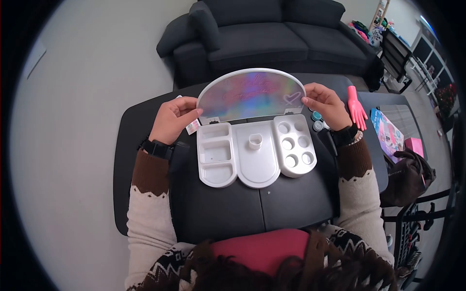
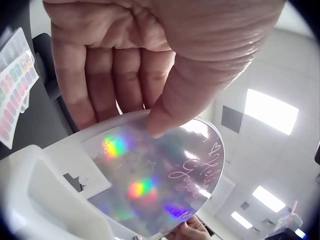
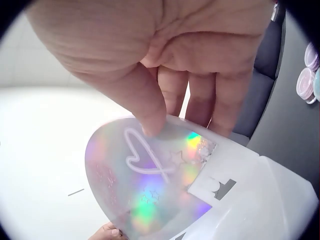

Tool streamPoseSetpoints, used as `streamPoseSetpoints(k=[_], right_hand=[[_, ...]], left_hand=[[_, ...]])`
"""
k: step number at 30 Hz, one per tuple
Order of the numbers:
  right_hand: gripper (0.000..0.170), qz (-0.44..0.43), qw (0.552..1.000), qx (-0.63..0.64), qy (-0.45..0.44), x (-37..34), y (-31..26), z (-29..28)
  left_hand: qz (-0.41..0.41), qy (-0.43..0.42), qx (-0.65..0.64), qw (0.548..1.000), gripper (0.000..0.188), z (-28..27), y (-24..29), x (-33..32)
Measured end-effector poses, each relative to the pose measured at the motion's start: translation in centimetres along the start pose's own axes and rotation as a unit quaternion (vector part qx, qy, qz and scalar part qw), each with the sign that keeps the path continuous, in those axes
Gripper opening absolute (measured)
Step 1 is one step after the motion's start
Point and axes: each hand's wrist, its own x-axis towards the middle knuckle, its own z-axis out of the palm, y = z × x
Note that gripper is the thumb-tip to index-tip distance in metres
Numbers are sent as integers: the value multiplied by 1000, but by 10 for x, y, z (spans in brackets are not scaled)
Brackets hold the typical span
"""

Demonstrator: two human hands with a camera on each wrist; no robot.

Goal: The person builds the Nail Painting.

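The left hand (image 1: 172, 119) and right hand (image 1: 329, 105) pinch opposite edges of the shiny board (image 1: 242, 99) between them — uneven pressure might twist or crack it against the white tray (image 1: 257, 167) just below both hands.

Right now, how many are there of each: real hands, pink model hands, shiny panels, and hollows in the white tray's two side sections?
Real hands (left hand, right hand): 2
Pink model hand: 1
Iridescent panel: 1
Compartments, left section of the white tray: 3
Round wells, right section: 6
Total: 13
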Motion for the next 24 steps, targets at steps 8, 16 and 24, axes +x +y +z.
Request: streamPoseSetpoints(k=[8,16,24], right_hand=[[22,-8,1000,5,-22,2,7,-1],[18,44,998,-7,-47,-2,5,-4],[17,57,996,-48,-41,-1,4,-3]], left_hand=[[-13,7,5,1000,25,-2,3,-4],[-55,-37,30,997,24,-3,-8,0],[-29,2,10,1000,29,3,-5,-1]])
